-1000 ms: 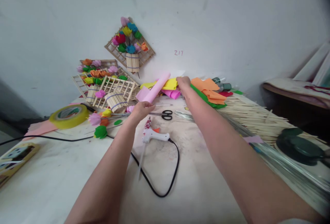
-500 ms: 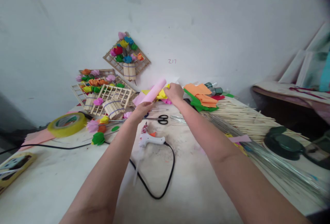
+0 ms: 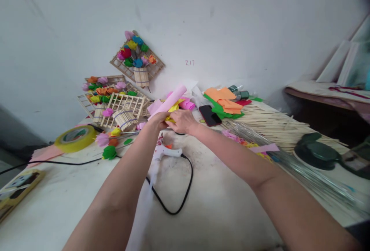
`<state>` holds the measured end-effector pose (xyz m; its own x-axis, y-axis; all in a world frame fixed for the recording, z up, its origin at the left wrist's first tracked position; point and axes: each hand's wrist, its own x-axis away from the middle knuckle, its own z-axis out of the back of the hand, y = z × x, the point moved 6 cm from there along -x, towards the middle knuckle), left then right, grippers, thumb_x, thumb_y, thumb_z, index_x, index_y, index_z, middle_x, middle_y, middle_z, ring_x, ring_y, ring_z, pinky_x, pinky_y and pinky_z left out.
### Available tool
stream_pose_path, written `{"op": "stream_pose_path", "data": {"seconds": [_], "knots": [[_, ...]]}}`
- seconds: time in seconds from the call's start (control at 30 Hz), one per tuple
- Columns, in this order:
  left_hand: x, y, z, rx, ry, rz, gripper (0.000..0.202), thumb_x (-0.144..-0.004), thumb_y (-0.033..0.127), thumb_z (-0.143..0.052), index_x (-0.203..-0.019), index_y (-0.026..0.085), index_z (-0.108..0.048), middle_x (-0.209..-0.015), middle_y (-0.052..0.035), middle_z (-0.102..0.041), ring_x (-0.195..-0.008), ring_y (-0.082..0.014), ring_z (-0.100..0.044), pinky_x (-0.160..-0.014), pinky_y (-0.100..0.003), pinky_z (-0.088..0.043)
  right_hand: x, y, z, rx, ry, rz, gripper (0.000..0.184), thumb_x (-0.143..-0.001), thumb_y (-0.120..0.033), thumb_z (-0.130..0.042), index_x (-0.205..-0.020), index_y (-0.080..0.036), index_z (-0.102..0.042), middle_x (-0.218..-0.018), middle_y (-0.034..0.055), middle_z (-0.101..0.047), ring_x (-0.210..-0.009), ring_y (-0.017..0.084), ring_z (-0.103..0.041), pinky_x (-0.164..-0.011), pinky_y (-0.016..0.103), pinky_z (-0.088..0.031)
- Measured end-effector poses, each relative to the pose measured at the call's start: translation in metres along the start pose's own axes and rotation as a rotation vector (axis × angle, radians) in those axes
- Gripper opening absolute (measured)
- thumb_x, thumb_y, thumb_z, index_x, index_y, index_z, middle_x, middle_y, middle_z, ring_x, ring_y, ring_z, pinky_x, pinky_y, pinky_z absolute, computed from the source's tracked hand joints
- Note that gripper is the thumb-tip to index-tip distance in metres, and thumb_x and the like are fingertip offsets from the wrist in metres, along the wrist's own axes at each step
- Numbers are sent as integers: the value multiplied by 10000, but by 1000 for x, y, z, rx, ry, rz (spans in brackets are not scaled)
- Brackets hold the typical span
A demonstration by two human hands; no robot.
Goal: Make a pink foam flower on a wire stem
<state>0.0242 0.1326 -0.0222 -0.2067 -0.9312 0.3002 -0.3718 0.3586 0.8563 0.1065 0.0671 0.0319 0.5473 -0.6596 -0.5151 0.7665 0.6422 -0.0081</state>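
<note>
My left hand (image 3: pixel 160 120) and my right hand (image 3: pixel 182 121) meet over the middle of the table, fingers closed on yellow crepe paper (image 3: pixel 174 107). Part of that paper is hidden by the fingers. Just behind them lies a pale pink crepe paper roll (image 3: pixel 170 100), slanting up to the right, with a brighter pink roll (image 3: pixel 187 104) beside it. Closer to me, a white hot glue gun (image 3: pixel 169 151) rests on the tabletop between my forearms, its black cord looping toward me. My right hand covers most of the scissors.
Stick lattices with paper flowers (image 3: pixel 127 106) lean at the left; another hangs on the wall (image 3: pixel 141 60). Yellow tape (image 3: pixel 75 138) and a power strip (image 3: pixel 20 189) sit left. Rightward are a phone (image 3: pixel 210 115), orange paper (image 3: pixel 222 96), wires (image 3: pixel 303 174) and bamboo sticks (image 3: pixel 268 128).
My left hand has left the pink roll and joined my right hand at the yellow paper. My right hand has come down and left, uncovering the phone.
</note>
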Motion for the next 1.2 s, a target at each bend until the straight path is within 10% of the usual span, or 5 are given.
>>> {"op": "stream_pose_path", "data": {"seconds": [0.2,0.47,0.67,1.07,1.2], "knots": [[21,1,33,-156,166,28,295,-743,-11,-525,-991,124,-609,-745,-81,-674,-632,-147,-647,-589,-238,-527,-5,61,-11,-187,76,-446,343,-908,-243,-340,-1058,-169,-640,-1023,58,-690,-947,200,-605,-781,294,-421],[42,18,50,-481,216,-49,267,-648,32,-634,-874,173,-658,-802,-69,-695,-660,-168,-634,-568,-245,-496,-47,63,-17,178,60,-16,580,-755,-43,-496,-1328,-127,-454,-1431,116,-403,-1247,272,-355,-1038,409,-255],[51,20,56,-519,265,-55,305,-612,27,-662,-859,206,-670,-786,-44,-700,-724,-183,-647,-555,-225,-494,-75,72,-35,339,-123,68,367,-874,-75,-384,-1192,-97,-564,-1267,155,-548,-1202,260,-429,-1065,442,-169],[48,17,70,-373,153,-32,455,-689,23,-589,-1119,171,-601,-883,-65,-702,-684,-153,-656,-592,-237,-539,-37,164,-14,272,-98,-721,396,-879,-70,-306,-1205,-48,-529,-1126,235,-607,-1045,280,-581,-840,374,-427],[56,13,64,-253,123,-38,446,-715,8,-562,-1137,147,-588,-861,-73,-699,-650,-144,-657,-585,-227,-539,-15,174,-38,178,-320,-805,403,-875,-181,-416,-1236,-46,-535,-1163,242,-593,-1069,306,-573,-850,411,-439]]}}
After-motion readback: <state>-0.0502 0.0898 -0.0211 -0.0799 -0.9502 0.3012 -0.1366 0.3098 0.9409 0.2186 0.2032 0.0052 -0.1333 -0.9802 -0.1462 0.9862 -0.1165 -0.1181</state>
